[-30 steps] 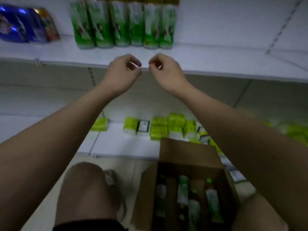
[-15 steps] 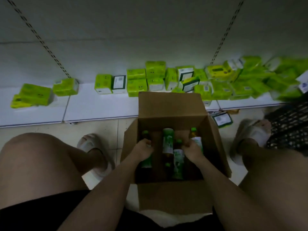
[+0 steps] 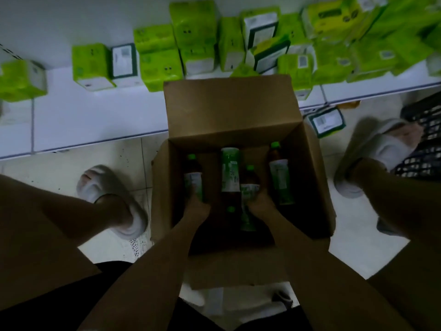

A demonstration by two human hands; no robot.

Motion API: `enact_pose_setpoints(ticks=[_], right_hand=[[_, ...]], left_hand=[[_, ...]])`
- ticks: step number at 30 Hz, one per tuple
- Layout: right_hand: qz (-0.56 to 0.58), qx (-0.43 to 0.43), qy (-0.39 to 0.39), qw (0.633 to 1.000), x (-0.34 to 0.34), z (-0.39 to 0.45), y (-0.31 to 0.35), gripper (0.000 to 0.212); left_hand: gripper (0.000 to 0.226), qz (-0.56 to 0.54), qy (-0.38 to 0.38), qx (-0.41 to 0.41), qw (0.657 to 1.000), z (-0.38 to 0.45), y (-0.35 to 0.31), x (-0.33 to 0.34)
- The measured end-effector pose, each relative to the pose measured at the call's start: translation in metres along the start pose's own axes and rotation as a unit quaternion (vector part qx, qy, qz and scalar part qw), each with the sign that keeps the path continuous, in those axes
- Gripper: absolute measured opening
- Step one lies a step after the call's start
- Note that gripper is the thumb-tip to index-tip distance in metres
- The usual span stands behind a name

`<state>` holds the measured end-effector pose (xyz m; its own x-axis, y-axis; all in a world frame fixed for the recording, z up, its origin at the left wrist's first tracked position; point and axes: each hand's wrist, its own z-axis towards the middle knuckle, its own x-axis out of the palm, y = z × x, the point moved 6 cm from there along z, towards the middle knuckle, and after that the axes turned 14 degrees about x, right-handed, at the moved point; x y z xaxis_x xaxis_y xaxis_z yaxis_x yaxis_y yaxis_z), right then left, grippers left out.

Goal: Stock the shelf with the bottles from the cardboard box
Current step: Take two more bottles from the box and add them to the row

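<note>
Both my hands are down inside the open cardboard box (image 3: 229, 111) on the floor tiles. My left hand (image 3: 196, 209) grips the leftmost bottle (image 3: 193, 180) near its base; my right hand (image 3: 259, 204) grips a middle bottle (image 3: 249, 187). Three more bottles remain in the box. The low shelf (image 3: 78, 130) beyond holds green packs (image 3: 157, 56).

Head view, steeply downward, close over open cardboard box (image 3: 229, 111)
</note>
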<state>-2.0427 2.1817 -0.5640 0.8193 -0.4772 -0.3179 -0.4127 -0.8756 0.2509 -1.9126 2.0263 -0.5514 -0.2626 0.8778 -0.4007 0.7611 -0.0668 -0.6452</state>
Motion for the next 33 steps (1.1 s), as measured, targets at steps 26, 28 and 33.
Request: enact_pose_setpoints(ticks=[26, 28, 33], right_hand=[[0.311, 0.047, -0.122, 0.941, 0.01, -0.025, -0.003, 0.052], [0.382, 0.006, -0.153, 0.911, 0.017, -0.049, 0.015, 0.049], [0.423, -0.106, -0.166, 0.885, 0.024, -0.117, 0.047, 0.033]], left_hand=[[0.088, -0.062, 0.08, 0.085, 0.991, -0.008, -0.013, -0.028], [0.088, -0.089, 0.081, 0.12, 0.985, -0.023, -0.023, -0.037], [0.089, -0.13, 0.078, 0.199, 0.968, -0.059, -0.053, -0.082]])
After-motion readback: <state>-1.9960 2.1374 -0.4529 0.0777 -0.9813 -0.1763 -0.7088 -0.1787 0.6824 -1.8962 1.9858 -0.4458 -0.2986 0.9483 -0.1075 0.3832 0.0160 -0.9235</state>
